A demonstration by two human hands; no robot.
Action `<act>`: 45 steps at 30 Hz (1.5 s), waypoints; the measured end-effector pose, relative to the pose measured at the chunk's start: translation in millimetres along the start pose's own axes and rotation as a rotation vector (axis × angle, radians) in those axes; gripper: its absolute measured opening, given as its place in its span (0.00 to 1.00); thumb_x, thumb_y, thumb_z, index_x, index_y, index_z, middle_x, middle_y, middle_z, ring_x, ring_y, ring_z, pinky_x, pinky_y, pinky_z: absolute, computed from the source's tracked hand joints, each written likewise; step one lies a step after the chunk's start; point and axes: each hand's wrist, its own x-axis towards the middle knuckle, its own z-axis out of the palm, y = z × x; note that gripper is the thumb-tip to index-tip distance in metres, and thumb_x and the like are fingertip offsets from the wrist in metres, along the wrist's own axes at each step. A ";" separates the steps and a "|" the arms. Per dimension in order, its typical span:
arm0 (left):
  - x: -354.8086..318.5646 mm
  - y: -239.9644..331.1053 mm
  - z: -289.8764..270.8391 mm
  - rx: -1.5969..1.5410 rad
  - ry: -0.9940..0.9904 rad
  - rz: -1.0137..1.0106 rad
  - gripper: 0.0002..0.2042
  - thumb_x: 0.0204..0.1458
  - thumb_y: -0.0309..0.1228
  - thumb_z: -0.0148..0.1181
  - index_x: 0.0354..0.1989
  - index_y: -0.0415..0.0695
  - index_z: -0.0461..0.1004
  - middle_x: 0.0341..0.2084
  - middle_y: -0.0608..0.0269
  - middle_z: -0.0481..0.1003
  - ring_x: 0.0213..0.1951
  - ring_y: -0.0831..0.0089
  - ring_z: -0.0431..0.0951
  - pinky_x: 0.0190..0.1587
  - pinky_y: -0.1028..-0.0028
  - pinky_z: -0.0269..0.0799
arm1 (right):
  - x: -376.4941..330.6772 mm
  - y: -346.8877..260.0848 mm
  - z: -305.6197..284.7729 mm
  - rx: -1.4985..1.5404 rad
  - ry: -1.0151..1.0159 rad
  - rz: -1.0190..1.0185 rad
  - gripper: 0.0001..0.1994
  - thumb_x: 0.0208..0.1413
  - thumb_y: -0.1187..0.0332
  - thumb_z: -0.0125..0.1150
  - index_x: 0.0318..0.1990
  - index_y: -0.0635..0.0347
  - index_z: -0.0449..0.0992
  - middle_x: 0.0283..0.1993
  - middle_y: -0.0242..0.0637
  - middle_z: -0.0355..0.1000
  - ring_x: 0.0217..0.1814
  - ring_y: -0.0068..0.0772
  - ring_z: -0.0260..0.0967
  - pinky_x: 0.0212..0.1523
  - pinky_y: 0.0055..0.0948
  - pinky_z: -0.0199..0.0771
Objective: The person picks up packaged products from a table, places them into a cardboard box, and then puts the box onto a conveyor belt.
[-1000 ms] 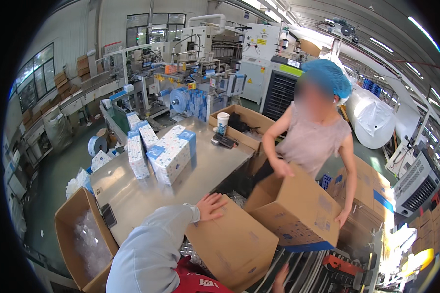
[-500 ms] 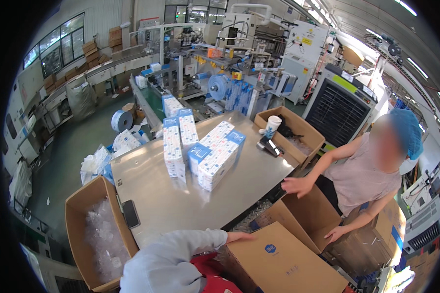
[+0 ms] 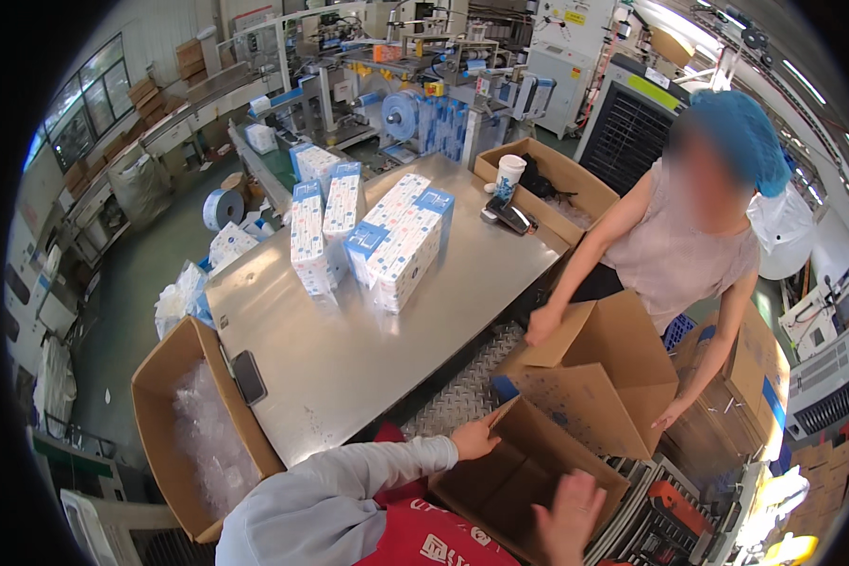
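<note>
My left hand (image 3: 476,438), in a grey sleeve, grips the upper edge of an open, empty-looking cardboard box (image 3: 528,472) just in front of me. My right hand (image 3: 571,517) is over the near right side of that box, fingers spread and holding nothing. Across from me, a co-worker in a blue hair net has both hands on another open cardboard box (image 3: 590,401), which stands tilted against the far side of mine. Several white-and-blue patterned packs (image 3: 401,236) stand on the metal table (image 3: 349,377).
A carton of clear plastic pieces (image 3: 160,424) stands left of the table, by a phone (image 3: 248,377). A tape dispenser (image 3: 507,217) and a white cup (image 3: 510,170) are at the table's far right, beside another carton (image 3: 585,174). Stacked cartons (image 3: 745,377) stand at right.
The box before me has turned from showing a printed panel to showing its open inside. My right hand has come into view. The co-worker's box has tilted and moved nearer mine.
</note>
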 end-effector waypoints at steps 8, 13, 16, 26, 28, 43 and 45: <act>76.4 -59.8 -23.5 -0.462 -0.492 -0.161 0.42 0.44 0.42 0.68 0.67 0.47 0.55 0.53 0.41 0.70 0.50 0.51 0.75 0.52 0.61 0.71 | -160.9 136.4 223.7 0.889 -0.117 0.818 0.47 0.54 0.39 0.56 0.66 0.74 0.50 0.69 0.60 0.51 0.71 0.57 0.49 0.67 0.44 0.53; 44.0 -119.3 34.4 0.852 0.356 0.307 0.49 0.46 0.67 0.50 0.72 0.54 0.42 0.70 0.40 0.37 0.70 0.38 0.34 0.68 0.43 0.31 | -135.0 99.3 232.7 0.351 -0.247 1.154 0.42 0.53 0.39 0.57 0.63 0.69 0.59 0.60 0.68 0.61 0.61 0.62 0.62 0.57 0.47 0.65; 30.1 -100.7 54.6 -0.044 -0.384 -0.351 0.60 0.35 0.79 0.46 0.73 0.52 0.36 0.69 0.35 0.30 0.70 0.39 0.27 0.69 0.46 0.25 | -121.0 89.7 200.4 0.387 -0.383 1.118 0.34 0.54 0.43 0.57 0.49 0.74 0.72 0.42 0.65 0.73 0.47 0.63 0.72 0.46 0.49 0.72; -28.9 -141.9 -144.0 -0.361 -0.419 0.006 0.38 0.49 0.59 0.58 0.59 0.38 0.68 0.54 0.41 0.71 0.56 0.54 0.72 0.59 0.64 0.65 | -19.7 -5.4 202.6 1.254 -0.385 1.085 0.28 0.56 0.47 0.61 0.38 0.73 0.75 0.32 0.36 0.74 0.30 0.25 0.69 0.24 0.29 0.68; -49.1 -142.7 -224.8 -0.291 0.152 0.049 0.13 0.55 0.38 0.56 0.42 0.43 0.77 0.35 0.50 0.78 0.36 0.63 0.78 0.37 0.65 0.73 | -2.2 23.7 164.9 0.663 -0.929 1.018 0.30 0.55 0.41 0.57 0.33 0.68 0.76 0.24 0.45 0.74 0.16 0.41 0.70 0.20 0.36 0.71; 83.1 -235.0 -455.5 0.557 0.841 -0.403 0.42 0.40 0.47 0.63 0.68 0.59 0.55 0.70 0.45 0.44 0.67 0.29 0.37 0.59 0.34 0.47 | 305.2 -249.0 11.2 0.714 -0.485 -0.227 0.16 0.58 0.67 0.59 0.52 0.64 0.74 0.44 0.47 0.76 0.43 0.39 0.76 0.43 0.31 0.75; 66.6 -244.2 -441.8 0.553 0.827 -0.321 0.40 0.40 0.42 0.61 0.68 0.59 0.56 0.70 0.46 0.45 0.67 0.29 0.39 0.59 0.37 0.48 | 355.1 -272.2 30.0 0.736 -0.398 -0.342 0.14 0.58 0.67 0.58 0.49 0.64 0.75 0.44 0.45 0.75 0.43 0.37 0.75 0.42 0.30 0.74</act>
